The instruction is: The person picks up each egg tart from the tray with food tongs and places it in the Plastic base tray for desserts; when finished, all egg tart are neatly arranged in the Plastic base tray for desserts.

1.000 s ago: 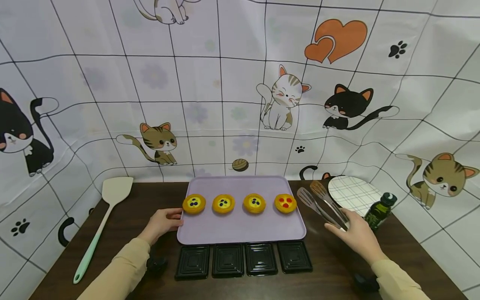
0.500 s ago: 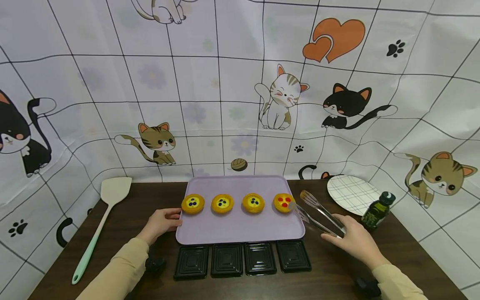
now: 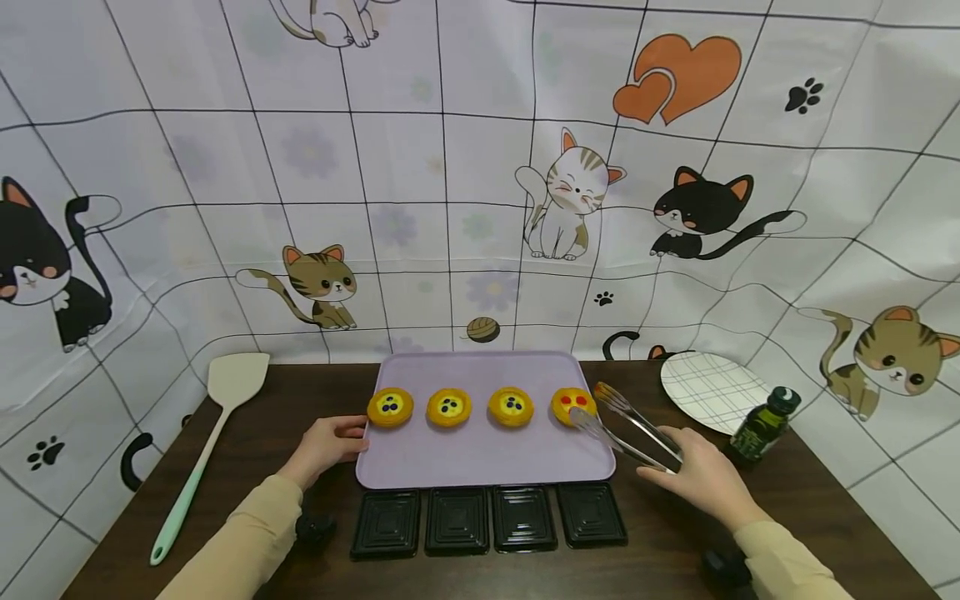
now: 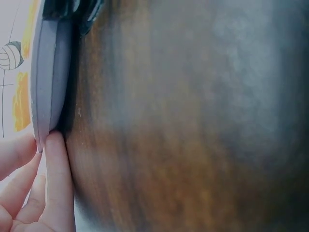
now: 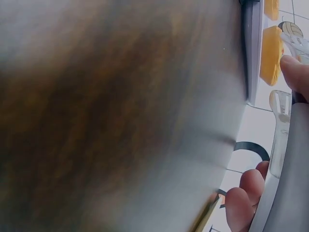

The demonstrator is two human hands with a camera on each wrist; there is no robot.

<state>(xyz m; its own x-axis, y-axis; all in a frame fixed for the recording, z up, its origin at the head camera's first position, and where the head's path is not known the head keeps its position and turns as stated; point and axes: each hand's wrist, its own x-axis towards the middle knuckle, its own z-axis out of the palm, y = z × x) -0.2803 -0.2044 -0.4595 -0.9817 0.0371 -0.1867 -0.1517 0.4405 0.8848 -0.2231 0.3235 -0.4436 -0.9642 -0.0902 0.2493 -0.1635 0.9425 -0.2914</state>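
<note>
In the head view my left hand [image 3: 327, 448] pinches the left rim of the lilac tray [image 3: 480, 460]. The left wrist view shows its thumb above and fingers beneath that rim [image 4: 46, 92]. My right hand [image 3: 705, 473] grips metal tongs [image 3: 632, 450], whose arms are spread. One tong tip overlaps the front of the rightmost tart [image 3: 564, 402], which has red pieces on top; the other is just beyond its right side. Three more yellow tarts, such as the one at the left end [image 3: 390, 407], carry dark berries. In the right wrist view the tongs [image 5: 278, 150] reach toward a tart [image 5: 271, 60].
Several black square dishes [image 3: 456, 523] line the tray's near side. A spatula with a pale green handle [image 3: 180, 508] lies at the left. On the right are a white checked plate [image 3: 708, 387] and a dark green bottle [image 3: 763, 429]. A cat-printed sheet backs the table.
The tongs have swung left from beside the tray to the rightmost tart, and their arms have spread apart. My right hand moved slightly left; the left hand stays on the tray rim.
</note>
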